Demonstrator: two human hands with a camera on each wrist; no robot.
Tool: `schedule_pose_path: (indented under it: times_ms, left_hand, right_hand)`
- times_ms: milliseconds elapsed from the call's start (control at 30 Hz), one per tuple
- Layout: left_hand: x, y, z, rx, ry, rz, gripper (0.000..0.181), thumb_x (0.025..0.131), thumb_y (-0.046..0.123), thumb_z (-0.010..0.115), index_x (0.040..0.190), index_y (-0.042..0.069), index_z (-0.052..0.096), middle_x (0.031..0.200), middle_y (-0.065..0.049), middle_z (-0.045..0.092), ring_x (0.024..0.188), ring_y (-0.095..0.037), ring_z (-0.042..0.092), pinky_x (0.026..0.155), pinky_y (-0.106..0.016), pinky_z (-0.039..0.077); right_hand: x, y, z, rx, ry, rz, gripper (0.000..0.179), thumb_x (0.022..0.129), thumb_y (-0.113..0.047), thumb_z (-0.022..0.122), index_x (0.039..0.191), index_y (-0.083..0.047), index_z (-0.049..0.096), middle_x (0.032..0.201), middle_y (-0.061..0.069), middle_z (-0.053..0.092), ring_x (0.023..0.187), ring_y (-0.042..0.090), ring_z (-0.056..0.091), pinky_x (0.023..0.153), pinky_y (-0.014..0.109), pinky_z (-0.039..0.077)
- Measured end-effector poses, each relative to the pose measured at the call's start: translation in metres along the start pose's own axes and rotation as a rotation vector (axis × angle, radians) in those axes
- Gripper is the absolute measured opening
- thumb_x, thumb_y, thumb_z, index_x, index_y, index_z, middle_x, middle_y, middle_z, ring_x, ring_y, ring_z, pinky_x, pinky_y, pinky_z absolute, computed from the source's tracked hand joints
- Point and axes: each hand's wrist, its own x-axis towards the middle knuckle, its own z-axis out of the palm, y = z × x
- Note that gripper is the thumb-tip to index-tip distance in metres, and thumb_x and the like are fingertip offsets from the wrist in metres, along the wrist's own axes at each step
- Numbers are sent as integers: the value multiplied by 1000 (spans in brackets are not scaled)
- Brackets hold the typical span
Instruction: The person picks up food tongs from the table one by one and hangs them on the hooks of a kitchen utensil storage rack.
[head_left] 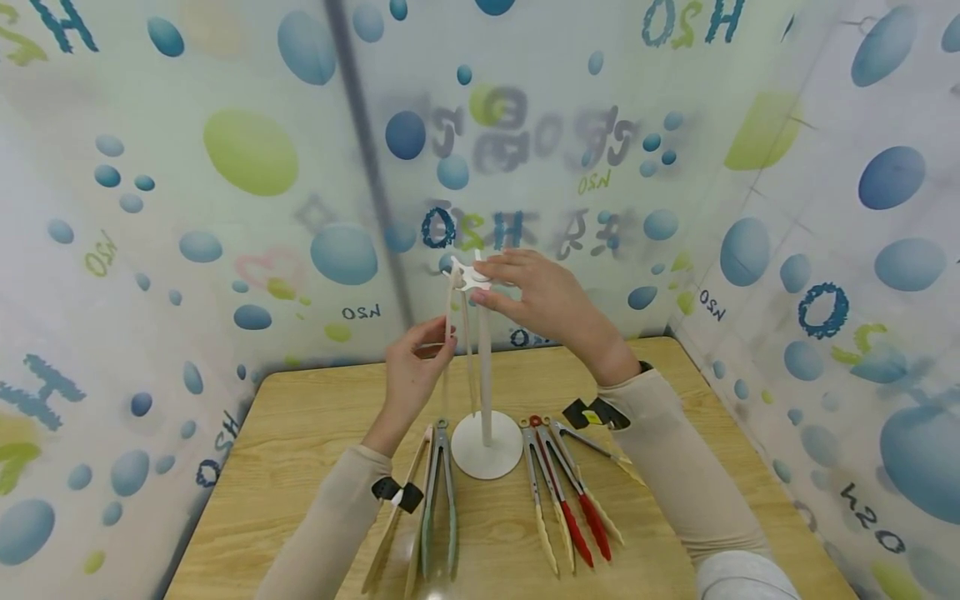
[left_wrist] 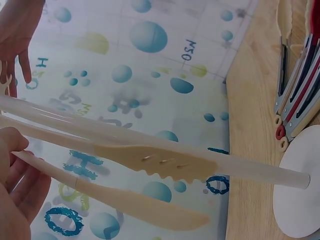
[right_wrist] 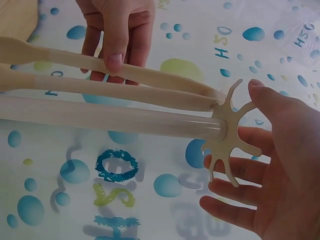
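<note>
I am remotely handling one pair of beige tongs [right_wrist: 165, 80], hanging off the left edge of the white stand [head_left: 485, 375] top above the desk [head_left: 300, 433], left hand [head_left: 412, 367] pinching one arm, right hand [head_left: 540, 292] surrounding the top, fingers apart.

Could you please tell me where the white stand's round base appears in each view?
Head: the round base is below centre, near the middle.
Left wrist: the round base is at lower right, cut off by the edge.
Right wrist: not in it.
Shared landmark: the white pole.
</note>
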Motion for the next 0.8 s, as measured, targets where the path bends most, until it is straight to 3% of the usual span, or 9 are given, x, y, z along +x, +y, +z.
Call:
schedule_pose_path:
  times_ms: [167,800]
  left_hand:
    - [0,0,0,-1,-15,-4,30,90,0,69,120,-4,67,108,-25,72,94,-39,70,84,-48,59]
    - [0,-3,0,-41,-27,-21,31,88,-2,69,119,-8,67,109,-28,70,97,-44,68,88,-56,55]
  right_hand:
    - [0,0,0,6,3,-7,56,99,-53,51,147,-25,49,153,4,49,149,27,35,118,52,33]
    - [0,1,1,20,7,-18,55,99,-52,52,147,-24,49,153,7,48,149,30,34,118,54,32]
